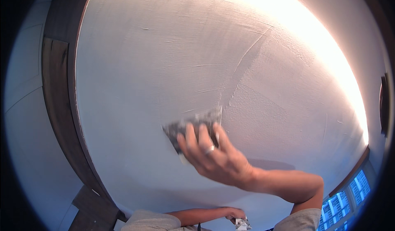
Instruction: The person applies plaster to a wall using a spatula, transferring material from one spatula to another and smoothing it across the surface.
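My right hand (pixel 210 153) grips a wide, grey, stained scraper blade (pixel 189 120), its fingers spread over the back of it, against or very close to the pale plastered surface (pixel 144 74). That surface carries ridges, streaks and rougher patches to the right of the blade. Low in the view, my left hand (pixel 233 213) is closed on a small tool with white filler on it (pixel 242 225), its lower part cut off by the frame's edge.
Dark wood trim (pixel 57 74) runs down the left side beside pale panels (pixel 24 107). A glowing light band (pixel 337 58) curves along the upper right. A dark object (pixel 383 103) sits at the right rim. A blue-lit window (pixel 341 202) shows at the lower right.
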The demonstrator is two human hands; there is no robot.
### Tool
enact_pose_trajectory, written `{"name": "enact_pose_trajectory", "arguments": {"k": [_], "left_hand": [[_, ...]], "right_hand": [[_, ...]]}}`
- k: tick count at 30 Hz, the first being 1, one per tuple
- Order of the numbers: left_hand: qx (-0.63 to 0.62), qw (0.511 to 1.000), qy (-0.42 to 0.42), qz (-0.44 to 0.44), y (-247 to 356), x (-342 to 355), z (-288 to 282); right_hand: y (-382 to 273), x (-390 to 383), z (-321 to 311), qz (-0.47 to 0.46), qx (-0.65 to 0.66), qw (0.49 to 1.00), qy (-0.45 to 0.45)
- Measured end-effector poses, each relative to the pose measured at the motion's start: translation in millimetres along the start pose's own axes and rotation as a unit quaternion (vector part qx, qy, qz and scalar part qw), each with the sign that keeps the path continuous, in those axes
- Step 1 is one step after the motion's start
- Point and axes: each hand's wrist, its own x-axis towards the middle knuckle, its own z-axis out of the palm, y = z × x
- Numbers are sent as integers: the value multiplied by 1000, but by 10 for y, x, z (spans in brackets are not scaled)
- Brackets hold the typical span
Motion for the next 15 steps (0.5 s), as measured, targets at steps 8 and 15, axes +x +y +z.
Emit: {"name": "enact_pose_trajectory", "arguments": {"k": [8,15], "left_hand": [[25,999,18,-38,-155,-90,-128],[15,999,9,-39,-133,-4,-131]], "right_hand": [[872,-61,-670,226,-58,972,-11],[2189,12,-247,263,-202,935,127]]}}
